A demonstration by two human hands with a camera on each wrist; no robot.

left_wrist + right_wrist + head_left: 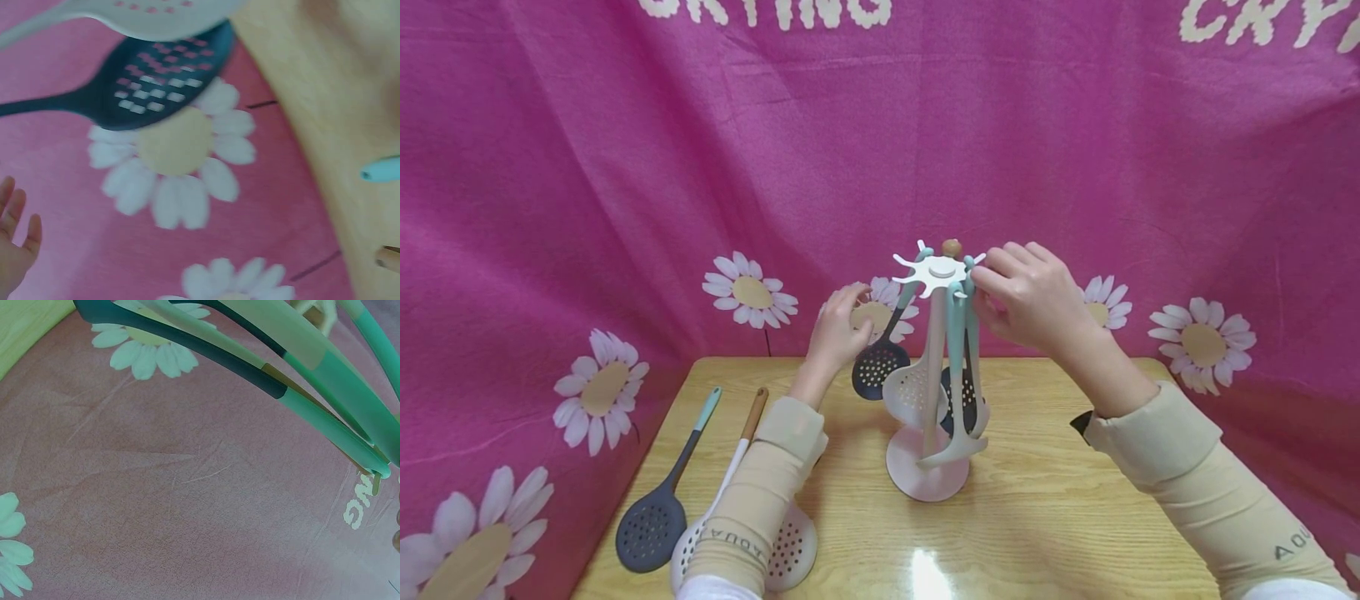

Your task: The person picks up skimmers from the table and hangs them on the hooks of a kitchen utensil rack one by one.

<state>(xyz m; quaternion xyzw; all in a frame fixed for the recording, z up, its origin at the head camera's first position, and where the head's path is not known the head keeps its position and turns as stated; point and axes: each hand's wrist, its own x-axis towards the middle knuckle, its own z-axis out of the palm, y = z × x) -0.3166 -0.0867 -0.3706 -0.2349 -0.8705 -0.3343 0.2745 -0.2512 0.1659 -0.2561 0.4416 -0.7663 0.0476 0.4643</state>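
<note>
A white rotating utensil rack point(942, 271) with a round pale base point(925, 483) stands on the table. From its hooks hang several utensils with mint handles point(331, 428): a dark skimmer point(880, 368) on the left, a pale slotted spoon point(910, 392), another dark slotted utensil, and a pale utensil with a wide curved head point(955, 450) in front. My left hand point(841, 329) is left of the rack, its fingers spread and touching nothing. My right hand point(1030, 292) has bent fingers at the handle tops on the right; whether they pinch a handle is hidden.
At the table's left lie a dark skimmer point(651, 529) with a mint handle, a white slotted utensil with a wooden handle point(755, 412), and a pale perforated head point(793, 550) partly under my left sleeve. A pink daisy-print cloth point(820, 150) hangs behind the wooden table point(1045, 500).
</note>
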